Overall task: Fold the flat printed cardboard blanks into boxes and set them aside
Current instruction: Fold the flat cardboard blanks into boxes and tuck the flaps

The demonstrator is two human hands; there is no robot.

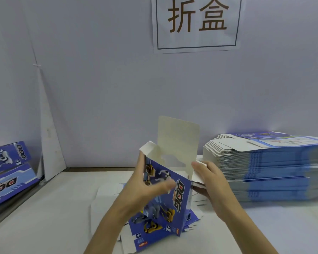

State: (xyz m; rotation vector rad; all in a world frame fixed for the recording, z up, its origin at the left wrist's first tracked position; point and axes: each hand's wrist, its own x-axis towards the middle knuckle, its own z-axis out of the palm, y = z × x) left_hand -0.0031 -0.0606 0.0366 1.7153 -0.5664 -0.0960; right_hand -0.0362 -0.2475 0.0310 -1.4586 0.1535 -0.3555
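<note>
Packing workstation, factory-style. Evidence: white paper sign with large brown characters (pixel 196 22) posted on pale partition wall (pixel 103 88); tall stack of flat blue-and-white printed cardboard blanks (pixel 264 167) on white worktop (pixel 53 208); folded blue printed boxes (pixel 9 158) set at left.

You face a pale lilac wall (pixel 99 79) bearing a white paper sign (pixel 196 22). Below the sign lies a white tabletop (pixel 53 208); far left of the sign, a side panel (pixel 7 70) meets the wall.
</note>
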